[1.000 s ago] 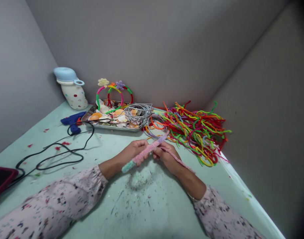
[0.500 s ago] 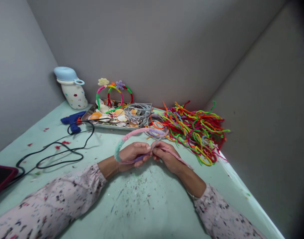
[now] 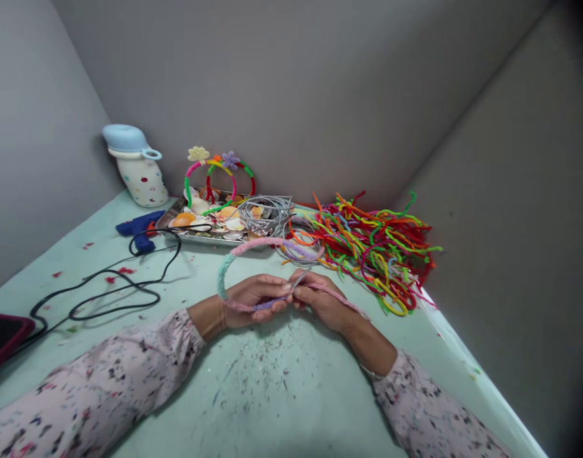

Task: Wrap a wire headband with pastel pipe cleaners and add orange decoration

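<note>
A curved band [image 3: 227, 267], wrapped in fuzzy pink, mint and lilac sections, arches up from my left hand [image 3: 257, 298], whose fingers close on its lower purple part. My right hand [image 3: 320, 299] meets the left at the fingertips, pinching a pink fuzzy stem [image 3: 336, 295] that trails back over the wrist. A short grey end [image 3: 301, 277] pokes up between the two thumbs. What exactly lies between the fingertips is too small to tell.
Behind are a metal tray [image 3: 215, 240] of shells, two flower-topped hoops and coiled grey wire [image 3: 267, 213]. A colourful stem pile [image 3: 377, 248] lies right. Left are a blue glue gun [image 3: 141, 230], its black cable [image 3: 152, 294], a bottle [image 3: 141, 181] and a dark red-edged device [image 3: 5, 337].
The arch of the band has tilted up slightly, and the grey end between the thumbs has swung lower to the right. Both hands stay nearly in place.
</note>
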Demonstrator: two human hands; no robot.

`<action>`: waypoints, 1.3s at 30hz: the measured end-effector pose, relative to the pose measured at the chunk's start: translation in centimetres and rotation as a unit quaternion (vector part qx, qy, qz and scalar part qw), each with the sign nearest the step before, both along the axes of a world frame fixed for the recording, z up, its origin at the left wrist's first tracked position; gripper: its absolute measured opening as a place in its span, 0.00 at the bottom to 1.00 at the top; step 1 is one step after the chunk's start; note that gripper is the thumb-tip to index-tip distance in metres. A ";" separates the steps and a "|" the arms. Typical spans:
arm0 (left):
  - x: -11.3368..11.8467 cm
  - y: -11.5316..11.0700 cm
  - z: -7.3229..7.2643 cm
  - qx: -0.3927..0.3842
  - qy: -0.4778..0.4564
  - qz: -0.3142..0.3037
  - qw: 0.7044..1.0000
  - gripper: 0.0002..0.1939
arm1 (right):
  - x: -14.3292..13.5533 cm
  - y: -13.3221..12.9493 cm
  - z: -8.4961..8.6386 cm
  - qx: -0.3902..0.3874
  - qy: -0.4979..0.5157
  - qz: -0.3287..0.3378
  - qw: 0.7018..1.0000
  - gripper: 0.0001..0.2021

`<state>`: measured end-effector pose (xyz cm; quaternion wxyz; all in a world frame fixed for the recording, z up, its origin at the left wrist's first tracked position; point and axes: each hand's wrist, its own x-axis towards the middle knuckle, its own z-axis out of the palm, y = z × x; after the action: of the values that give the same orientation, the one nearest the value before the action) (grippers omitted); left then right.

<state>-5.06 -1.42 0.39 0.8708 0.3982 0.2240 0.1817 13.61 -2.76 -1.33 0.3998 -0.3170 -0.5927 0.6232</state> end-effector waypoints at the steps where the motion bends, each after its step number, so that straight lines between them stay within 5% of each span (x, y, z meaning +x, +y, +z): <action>1: 0.0 0.0 -0.1 -0.003 -0.007 0.000 1.000 0.08 | 0.0 0.0 0.0 -0.001 0.000 -0.002 1.000 0.07; 39: 0.2 -0.2 0.1 -0.007 0.006 0.012 1.000 0.09 | -0.2 0.0 -0.1 -0.069 0.057 -0.019 0.996 0.08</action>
<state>-4.87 -1.62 0.50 0.8702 0.3903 0.2348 0.1879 13.41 -2.77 -1.41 0.4223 -0.3189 -0.5186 0.6716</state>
